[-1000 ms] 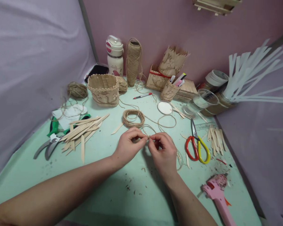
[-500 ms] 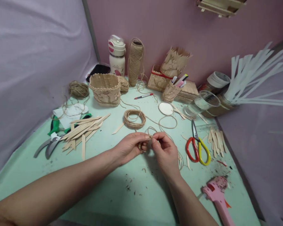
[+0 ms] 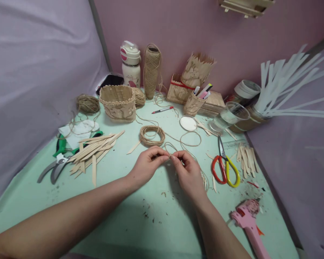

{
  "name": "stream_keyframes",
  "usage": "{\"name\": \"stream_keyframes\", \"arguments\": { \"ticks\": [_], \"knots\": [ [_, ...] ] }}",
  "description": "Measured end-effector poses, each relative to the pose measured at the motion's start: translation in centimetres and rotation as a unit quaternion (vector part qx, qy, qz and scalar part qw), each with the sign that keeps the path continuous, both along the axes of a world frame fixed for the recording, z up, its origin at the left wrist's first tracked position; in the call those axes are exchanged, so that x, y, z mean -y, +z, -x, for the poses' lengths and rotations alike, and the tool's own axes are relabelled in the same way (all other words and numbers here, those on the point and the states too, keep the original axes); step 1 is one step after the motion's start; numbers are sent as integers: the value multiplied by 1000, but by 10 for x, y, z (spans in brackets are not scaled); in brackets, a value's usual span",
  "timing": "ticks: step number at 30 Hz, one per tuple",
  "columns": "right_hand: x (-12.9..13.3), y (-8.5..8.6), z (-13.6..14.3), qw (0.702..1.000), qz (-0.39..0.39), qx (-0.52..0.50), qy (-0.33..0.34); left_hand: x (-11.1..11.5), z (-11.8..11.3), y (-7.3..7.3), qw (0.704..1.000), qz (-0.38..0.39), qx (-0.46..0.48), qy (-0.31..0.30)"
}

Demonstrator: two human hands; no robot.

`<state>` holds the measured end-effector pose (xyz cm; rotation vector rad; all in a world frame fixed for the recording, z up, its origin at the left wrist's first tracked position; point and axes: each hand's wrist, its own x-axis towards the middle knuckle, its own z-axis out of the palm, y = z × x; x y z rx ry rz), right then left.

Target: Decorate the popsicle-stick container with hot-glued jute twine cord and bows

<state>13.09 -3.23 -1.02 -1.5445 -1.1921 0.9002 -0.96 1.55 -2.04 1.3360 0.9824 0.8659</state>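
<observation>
My left hand (image 3: 148, 163) and my right hand (image 3: 187, 171) meet fingertip to fingertip near the middle of the table. Each pinches a thin piece of jute twine (image 3: 169, 144) between thumb and fingers; the pinched part is small and mostly covered. From there the twine loops away behind the hands and to the right. Just beyond my left hand lies a round coil of twine (image 3: 143, 138). A loose loop of twine (image 3: 191, 144) rests on the table beyond my right hand.
Wooden strips (image 3: 94, 153) and pruning shears (image 3: 59, 165) lie left. Scissors (image 3: 223, 169), a pink glue gun (image 3: 248, 223) and a tilted clear cup (image 3: 229, 117) are right. A woven basket (image 3: 118, 108), white bottle (image 3: 131, 68) and twine spool (image 3: 151, 75) stand behind.
My left hand's curled lower fingers have lifted up beside its thumb in a pinch. Both hands stay together at the twine. The whole view has shifted slightly.
</observation>
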Motion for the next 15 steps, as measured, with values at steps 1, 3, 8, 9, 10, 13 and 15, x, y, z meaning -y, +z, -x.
{"name": "stream_keyframes", "arguments": {
  "ticks": [1, 3, 8, 9, 10, 13, 15],
  "knots": [
    [0, 0, 0, 1000, -4, 11, 0, 0, 0, 0, 1000, 6, -6, -6],
    [1, 0, 0, 1000, -7, 28, 0, 0, 0, 0, 999, -2, -30, -25],
    [2, -4, 1, 999, 5, 45, -5, 0, 2, 4, 986, -114, -99, -68],
    [2, -6, 1, 999, 5, 44, -14, 0, 3, 5, 984, -124, -105, -70],
    [2, -8, 1, 999, 5, 41, -26, 2, 3, 5, 982, -131, -111, -74],
    [2, -15, 0, 998, 8, 18, -68, 6, 2, 6, 978, -148, -120, -89],
    [2, -17, 0, 996, 21, 2, -82, 9, 2, 6, 976, -157, -114, -96]
  ]
}}
